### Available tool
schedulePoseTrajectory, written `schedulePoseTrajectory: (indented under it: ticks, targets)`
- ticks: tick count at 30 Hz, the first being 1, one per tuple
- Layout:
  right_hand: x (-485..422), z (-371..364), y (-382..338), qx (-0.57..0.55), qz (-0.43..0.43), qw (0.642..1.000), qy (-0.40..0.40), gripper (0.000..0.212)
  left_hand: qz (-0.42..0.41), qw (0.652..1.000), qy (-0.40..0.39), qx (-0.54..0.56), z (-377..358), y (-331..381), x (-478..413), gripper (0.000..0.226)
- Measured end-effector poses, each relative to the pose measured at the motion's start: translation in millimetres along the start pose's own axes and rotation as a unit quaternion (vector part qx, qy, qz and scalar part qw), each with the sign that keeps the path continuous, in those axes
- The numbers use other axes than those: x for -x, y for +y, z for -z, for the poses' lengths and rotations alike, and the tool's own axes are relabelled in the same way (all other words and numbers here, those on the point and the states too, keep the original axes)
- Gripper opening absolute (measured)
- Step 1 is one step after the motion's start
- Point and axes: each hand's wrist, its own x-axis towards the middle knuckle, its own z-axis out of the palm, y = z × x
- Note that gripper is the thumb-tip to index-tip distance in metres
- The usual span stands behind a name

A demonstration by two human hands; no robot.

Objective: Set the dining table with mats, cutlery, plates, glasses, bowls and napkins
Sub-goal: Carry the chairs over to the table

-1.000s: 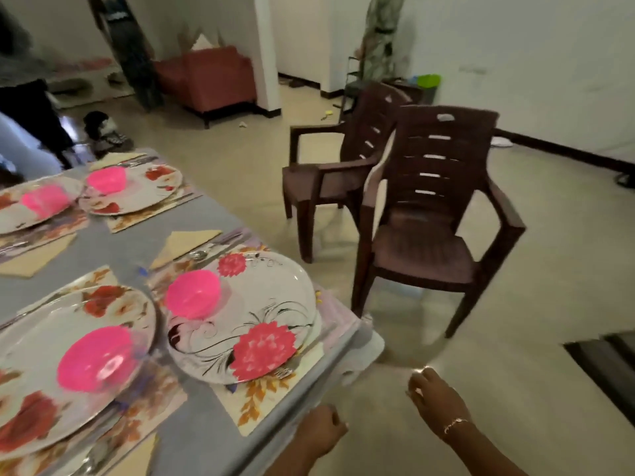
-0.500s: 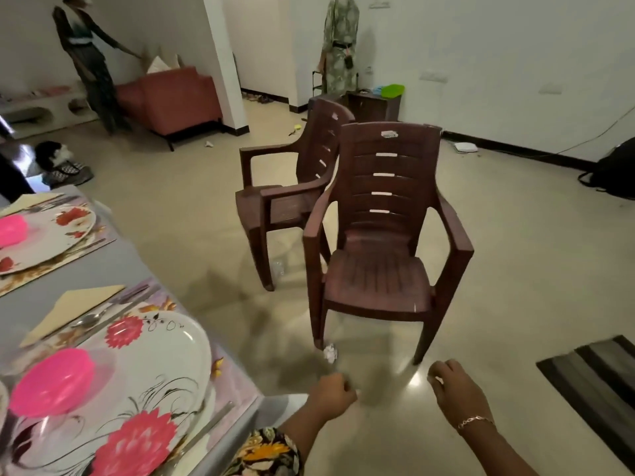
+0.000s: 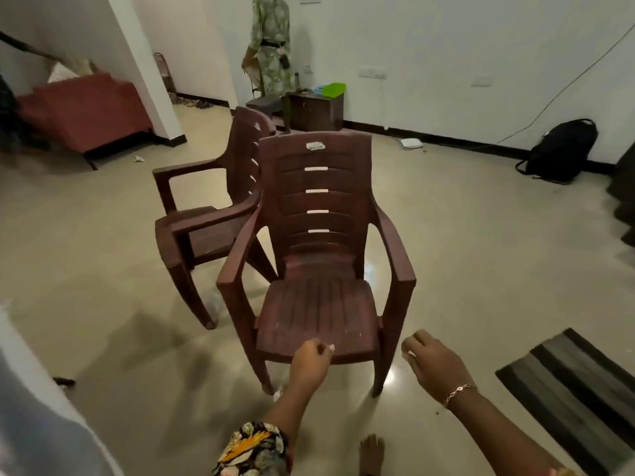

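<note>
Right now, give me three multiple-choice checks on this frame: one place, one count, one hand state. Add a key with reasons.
1. How many brown plastic armchairs stand on the floor? A one; B four; C two.
2. Where is the black fabric backpack? A on the floor at the foot of the white wall; B on a chair seat; C on a sofa.
3. The right hand, the one with the bracelet, is: A gripping a plate; B holding nothing; C pinching a napkin.

Key:
1. C: one chair faces the camera, and a second stands behind it to the left.
2. A: it sits on the floor by the dark skirting.
3. B: its fingers are loosely curled around nothing.
</note>
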Motion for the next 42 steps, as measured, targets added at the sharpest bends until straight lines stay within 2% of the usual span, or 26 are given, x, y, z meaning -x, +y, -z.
schedulePoseTrajectory:
  ticks: [7,14,19,24,27,29,31,34,37,40,42]
  targets:
    - [-129.6,-3.4,75.3,0.024,0.084,0.996,0.018,0.034,0.053,0.992,0.033,0.111,-12.6,89.6,-118.0,0.02]
    - [-235.4,-13.9,143.3,0.035,0.127,0.99,0.046,0.037,0.057,0.987,0.058,0.136,-29.2,159.1,-212.5,0.015]
    - [-307.3,-41.1,210.7,-0.019,0.147,0.988,0.043,0.028,0.086,0.974,0.109,0.18,-54.0,203.0,-282.0,0.012]
    - [-388.1,-42.7,291.1,-0.026,0.24,0.97,0.042,0.004,0.11,0.947,0.177,0.243,-86.6,269.2,-346.1,0.018]
    - [-437.7,-28.5,343.2,-0.026,0.289,0.956,0.052,0.01,0.134,0.933,0.214,0.256,-103.2,309.1,-375.3,0.019]
    - [-477.8,-18.7,375.0,-0.027,0.307,0.95,0.053,0.027,0.144,0.92,0.242,0.271,-110.2,331.2,-393.2,0.018]
    - [-520.5,-14.1,396.4,-0.021,0.308,0.95,0.054,0.035,0.149,0.914,0.271,0.264,-110.2,351.8,-410.5,0.018]
    - [-573.1,-18.1,407.1,-0.037,0.319,0.946,0.039,0.039,0.141,0.895,0.32,0.277,-95.8,380.9,-434.6,0.02]
    - [-629.0,-29.8,398.9,-0.071,0.38,0.921,0.045,0.04,0.129,0.872,0.383,0.277,-72.1,398.8,-464.8,0.017]
    - [-689.3,-35.7,377.8,-0.085,0.44,0.892,0.056,0.038,0.104,0.858,0.462,0.199,-45.9,409.7,-495.0,0.003]
    - [-732.2,-43.9,361.5,-0.096,0.486,0.867,0.056,0.038,0.087,0.838,0.514,0.16,-27.1,415.0,-515.6,0.007]
